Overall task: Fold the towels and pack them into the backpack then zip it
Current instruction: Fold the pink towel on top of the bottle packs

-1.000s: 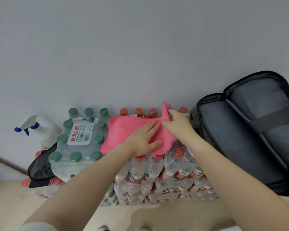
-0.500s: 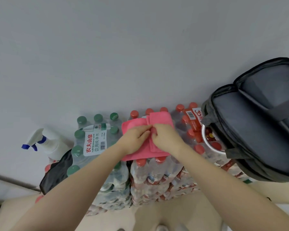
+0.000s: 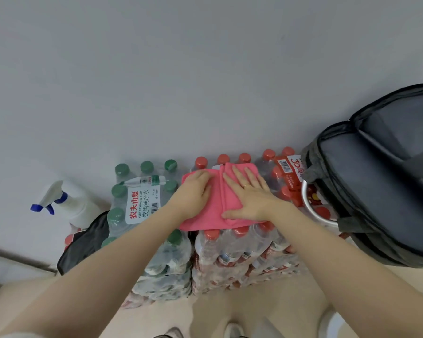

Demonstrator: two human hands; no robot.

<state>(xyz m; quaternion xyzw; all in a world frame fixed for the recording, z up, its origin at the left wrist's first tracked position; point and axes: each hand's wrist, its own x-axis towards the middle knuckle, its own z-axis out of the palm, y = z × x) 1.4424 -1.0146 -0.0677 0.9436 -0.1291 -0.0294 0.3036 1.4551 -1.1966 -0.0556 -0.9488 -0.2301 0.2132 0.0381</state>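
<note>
Both hands — left point(image 3: 196, 191), right point(image 3: 248, 193) — flat, fingers straight, on the pink towel point(image 3: 214, 211), seemingly folded, atop bottle packs point(image 3: 232, 250).

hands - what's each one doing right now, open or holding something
Left hand: open, fingers bent a little, resting on the pink towel.
Right hand: open, fingers spread flat, pressing the towel's folded flap.

We see one pink towel point(image 3: 209, 211) folded into a rough rectangle, a lengthwise fold ridge running down its middle. It lies flat on top of the red-capped bottles point(image 3: 239, 242). To its right sits the backpack point(image 3: 376, 191), dark grey, unzipped and gaping wide, its grey lining and an inner strap showing.
</note>
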